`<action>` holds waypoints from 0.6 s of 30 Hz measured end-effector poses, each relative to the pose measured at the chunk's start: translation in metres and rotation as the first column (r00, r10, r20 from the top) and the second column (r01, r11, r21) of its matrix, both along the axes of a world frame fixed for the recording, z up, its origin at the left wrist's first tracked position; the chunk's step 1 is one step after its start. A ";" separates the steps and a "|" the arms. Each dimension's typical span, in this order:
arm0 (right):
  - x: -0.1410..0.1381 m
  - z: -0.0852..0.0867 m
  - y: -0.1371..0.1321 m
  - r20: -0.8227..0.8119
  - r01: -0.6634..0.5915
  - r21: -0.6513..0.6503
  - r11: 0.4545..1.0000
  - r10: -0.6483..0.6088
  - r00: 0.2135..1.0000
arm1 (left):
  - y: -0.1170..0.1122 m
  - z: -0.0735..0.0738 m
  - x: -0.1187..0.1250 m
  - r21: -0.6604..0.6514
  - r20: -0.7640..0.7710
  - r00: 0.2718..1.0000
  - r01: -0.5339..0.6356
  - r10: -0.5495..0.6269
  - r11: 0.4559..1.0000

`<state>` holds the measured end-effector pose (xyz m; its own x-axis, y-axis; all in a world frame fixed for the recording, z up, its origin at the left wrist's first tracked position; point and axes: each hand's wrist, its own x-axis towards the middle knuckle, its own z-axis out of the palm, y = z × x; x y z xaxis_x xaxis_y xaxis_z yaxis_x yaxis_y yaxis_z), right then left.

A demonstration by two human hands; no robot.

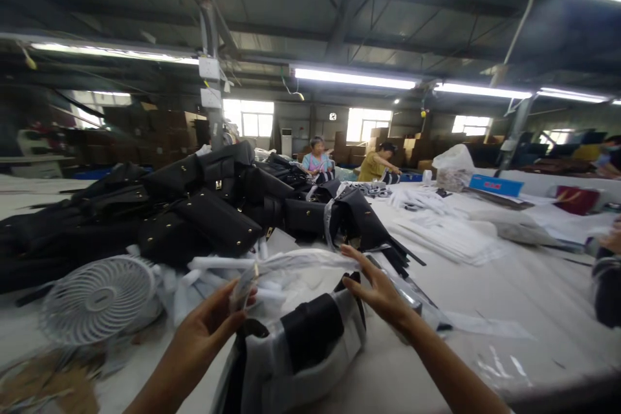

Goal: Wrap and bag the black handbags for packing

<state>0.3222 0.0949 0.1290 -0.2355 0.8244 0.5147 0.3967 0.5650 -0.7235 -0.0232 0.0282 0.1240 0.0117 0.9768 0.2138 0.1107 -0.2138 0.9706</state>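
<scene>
A black handbag (313,330) partly wrapped in whitish translucent film lies on the table close in front of me. Above it arches a handle (301,257) covered in clear plastic. My left hand (211,326) is closed round the left end of this handle, with thumb and fingers at the plastic. At the bag's right side, my right hand (381,291) has its thumb and forefinger apart. Its forefinger is by the handle's right end and its thumb by the bag's upper edge; whether either presses on them is hard to tell.
A large heap of black bags (213,220) covers the left and middle of the table. A white fan (99,301) stands at left near white rolls (223,263). White sheets (446,233) and a blue box (495,185) lie at right. Two co-workers (378,165) are across the table.
</scene>
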 end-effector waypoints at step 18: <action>0.031 0.025 -0.013 0.006 0.285 0.128 0.950 -0.289 0.957 | -0.004 -0.016 -0.047 -0.170 0.059 0.978 -0.189 0.201 0.967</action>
<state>0.3531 0.0814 0.1538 -0.0123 0.7887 0.6146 0.5721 0.5097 -0.6426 -0.0703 0.0244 0.1075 -0.1925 0.9803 0.0445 0.0595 -0.0336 0.9977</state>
